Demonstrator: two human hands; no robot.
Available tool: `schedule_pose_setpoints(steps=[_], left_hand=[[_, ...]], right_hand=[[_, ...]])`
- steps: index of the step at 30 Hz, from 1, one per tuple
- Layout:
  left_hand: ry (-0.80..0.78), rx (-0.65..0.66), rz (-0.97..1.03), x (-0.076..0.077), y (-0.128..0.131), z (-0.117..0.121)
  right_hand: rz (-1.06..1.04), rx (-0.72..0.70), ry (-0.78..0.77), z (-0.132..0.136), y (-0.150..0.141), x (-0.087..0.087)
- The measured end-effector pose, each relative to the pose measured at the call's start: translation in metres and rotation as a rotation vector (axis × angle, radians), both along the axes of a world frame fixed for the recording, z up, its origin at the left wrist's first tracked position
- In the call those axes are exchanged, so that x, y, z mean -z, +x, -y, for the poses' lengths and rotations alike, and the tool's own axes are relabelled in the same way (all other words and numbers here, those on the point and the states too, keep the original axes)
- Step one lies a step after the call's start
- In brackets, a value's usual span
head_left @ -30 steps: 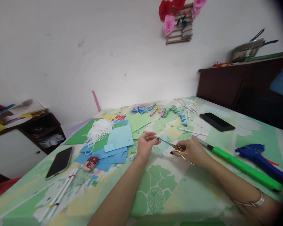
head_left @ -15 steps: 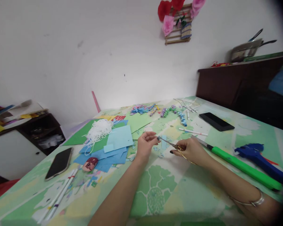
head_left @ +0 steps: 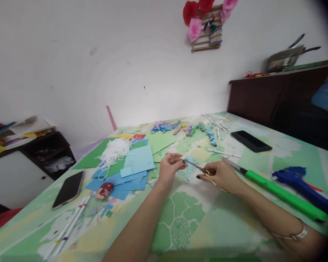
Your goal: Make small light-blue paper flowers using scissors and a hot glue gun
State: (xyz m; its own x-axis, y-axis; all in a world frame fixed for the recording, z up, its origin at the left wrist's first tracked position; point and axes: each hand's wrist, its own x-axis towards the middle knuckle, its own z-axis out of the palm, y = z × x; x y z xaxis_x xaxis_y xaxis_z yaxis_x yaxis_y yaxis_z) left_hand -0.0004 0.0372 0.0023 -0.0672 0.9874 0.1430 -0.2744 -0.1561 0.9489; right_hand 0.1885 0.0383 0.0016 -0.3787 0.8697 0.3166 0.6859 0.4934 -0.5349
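Scarcely anything has moved: scissors extend from the gripping right hand toward the left hand, pinching something tiny.

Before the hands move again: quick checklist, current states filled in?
1. Gold-handled metal scissors held in right hand: ok.
2. Scissor blades fully shut: cannot tell, too small.
3. Blade tips clear of left hand: not ok, touching or nearly so.
4. Long green-handled knife has its metal blade covered: not ok, exposed near right hand.
5. Tangled white string away from both hands: ok, on coloured paper sheets.
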Motion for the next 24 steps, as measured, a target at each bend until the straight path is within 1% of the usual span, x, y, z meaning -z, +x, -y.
schedule_pose_setpoints(steps=[7, 14, 24], left_hand=[[-0.03, 0.052, 0.02, -0.002, 0.005, 0.005], [-0.059, 0.106, 0.055, -0.002, 0.006, 0.007], [-0.09, 0.12, 0.128, -0.005, 0.007, 0.009]], right_hand=[[-0.078, -0.048, -0.036, 0.0, -0.002, 0.004], [-0.155, -0.102, -0.124, -0.003, -0.003, 0.009], [-0.185, -0.103, -0.174, -0.004, -0.004, 0.011]])
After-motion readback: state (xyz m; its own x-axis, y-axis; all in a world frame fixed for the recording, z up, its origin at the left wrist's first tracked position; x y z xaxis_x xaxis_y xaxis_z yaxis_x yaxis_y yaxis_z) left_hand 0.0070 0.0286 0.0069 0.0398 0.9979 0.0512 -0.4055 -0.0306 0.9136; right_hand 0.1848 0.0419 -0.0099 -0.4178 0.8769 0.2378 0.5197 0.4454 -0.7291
